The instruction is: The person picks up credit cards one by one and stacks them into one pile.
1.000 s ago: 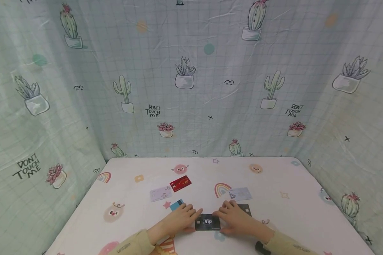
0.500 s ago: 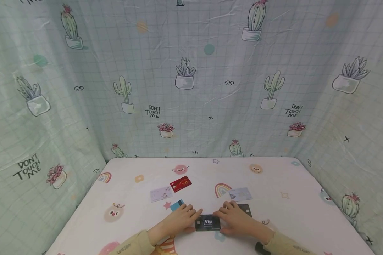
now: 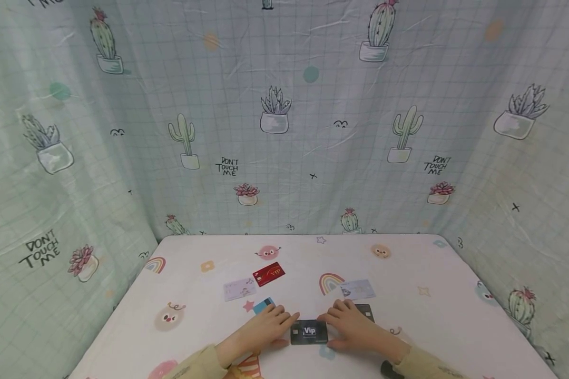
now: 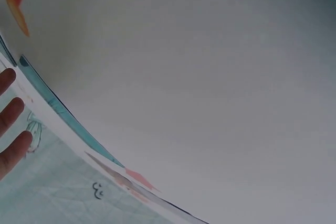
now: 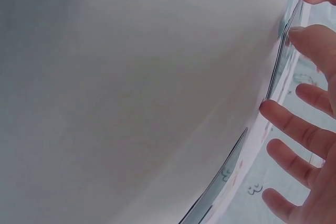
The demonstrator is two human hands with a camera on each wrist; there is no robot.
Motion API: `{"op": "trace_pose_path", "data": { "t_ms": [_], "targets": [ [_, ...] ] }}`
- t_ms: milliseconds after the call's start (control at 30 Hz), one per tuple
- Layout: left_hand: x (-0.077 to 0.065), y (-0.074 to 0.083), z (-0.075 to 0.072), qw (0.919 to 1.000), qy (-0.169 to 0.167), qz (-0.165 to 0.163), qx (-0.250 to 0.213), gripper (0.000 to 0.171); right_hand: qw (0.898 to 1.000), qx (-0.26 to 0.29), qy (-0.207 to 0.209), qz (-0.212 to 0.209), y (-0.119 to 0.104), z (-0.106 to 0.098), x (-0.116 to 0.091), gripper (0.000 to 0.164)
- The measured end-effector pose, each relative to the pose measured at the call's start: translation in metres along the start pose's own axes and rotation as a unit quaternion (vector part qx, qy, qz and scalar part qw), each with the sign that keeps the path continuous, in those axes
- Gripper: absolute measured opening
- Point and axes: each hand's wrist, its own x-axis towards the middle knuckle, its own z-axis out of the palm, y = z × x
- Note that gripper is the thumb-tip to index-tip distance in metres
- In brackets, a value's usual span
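A black card marked "Vip" (image 3: 309, 332) lies flat between my two hands; from the side, in the right wrist view, its dark edge (image 5: 275, 66) looks layered. My left hand (image 3: 264, 327) rests at the card's left end, index fingertip by the far corner and thumb by the near one. At the right end, my right hand (image 3: 353, 326) has index finger and thumb at the corners, its fingers (image 5: 296, 124) fairly straight and spread. Left fingers (image 4: 13, 114) also extend loosely. A blue card (image 3: 264, 305) and another dark card (image 3: 366, 310) are partly hidden behind the hands.
Farther back on the patterned white table (image 3: 398, 273) lie a red VIP card (image 3: 268, 273), a pale pink card (image 3: 239, 289) and a pale blue card (image 3: 357, 289). A cactus-print curtain (image 3: 308, 195) encloses the table's back and sides.
The left hand has eased very slightly left, away from the black card's edge. The right hand and the other cards stay nearly where they were.
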Motion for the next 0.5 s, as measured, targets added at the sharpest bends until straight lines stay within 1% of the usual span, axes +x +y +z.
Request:
{"op": "trace_pose_path", "data": {
  "t_ms": [100, 300, 500],
  "targets": [
    [-0.002, 0.0, 0.001, 0.9999, 0.011, 0.003, 0.007, 0.058, 1.0, 0.005, 0.007, -0.005, 0.0, -0.001, -0.001, 0.046],
    [-0.006, 0.0, 0.002, 0.9994, 0.027, 0.009, 0.019, 0.056, 1.0, 0.009, 0.007, 0.001, 0.001, 0.0, -0.002, 0.043],
    [-0.011, 0.001, 0.0, 0.9996, 0.027, 0.012, 0.005, 0.055, 1.0, 0.016, 0.004, 0.012, 0.002, 0.002, -0.002, 0.041]
  ]
}}
